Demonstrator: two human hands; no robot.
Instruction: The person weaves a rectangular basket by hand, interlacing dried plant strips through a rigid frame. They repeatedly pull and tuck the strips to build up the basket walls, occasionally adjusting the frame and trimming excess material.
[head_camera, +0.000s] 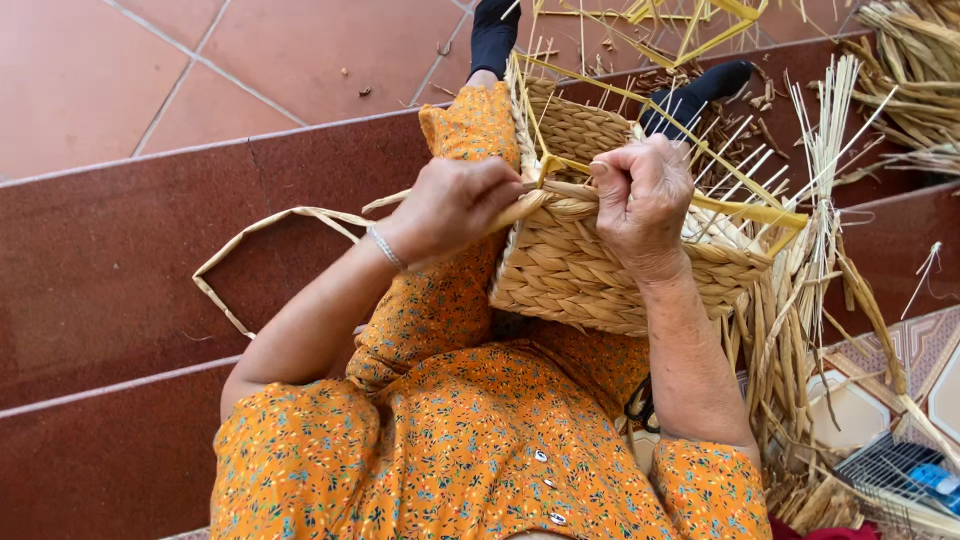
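The left hand is clamped on a flat straw strand while the right hand grips the woven basket rim.

A home's tiled steps are serving as a weaving workplace: dried reed bundles and straw scraps are lying around.

Fingertips of the left hand hidden behind the strand; reed bundle cut off at the top-right edge.
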